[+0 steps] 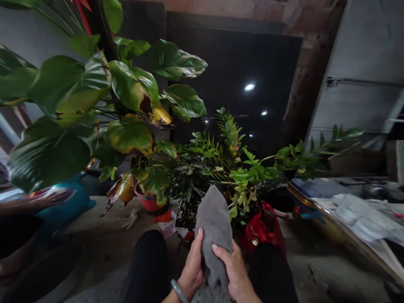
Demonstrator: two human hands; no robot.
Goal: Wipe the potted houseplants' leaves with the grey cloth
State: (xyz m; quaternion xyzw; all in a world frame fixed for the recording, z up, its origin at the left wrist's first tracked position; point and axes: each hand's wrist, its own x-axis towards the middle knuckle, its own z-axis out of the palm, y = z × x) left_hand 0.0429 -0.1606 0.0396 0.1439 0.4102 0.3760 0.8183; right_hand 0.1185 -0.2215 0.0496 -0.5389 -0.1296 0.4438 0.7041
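Gray cloth (pixel 215 223): 6 o'clock in my view, between my knees, pointed end toward 12.
Left hand (pixel 193 266): clamped on the cloth's 8 o'clock edge.
Right hand (pixel 235 267): clamped on its 4 o'clock edge, thumb across the face.
Big-leaf plant (pixel 134 86): 10 o'clock from the cloth, some leaves browned.
Red bag (pixel 271 231): 3 o'clock, by my right knee.
Other person's arm (pixel 27 205): 9 o'clock.

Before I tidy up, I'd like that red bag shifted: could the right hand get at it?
Probably yes, if it lets go: the right hand holds the grey fabric piece, and the right knee hides part of the red bag, but its upper part shows beyond the knee.
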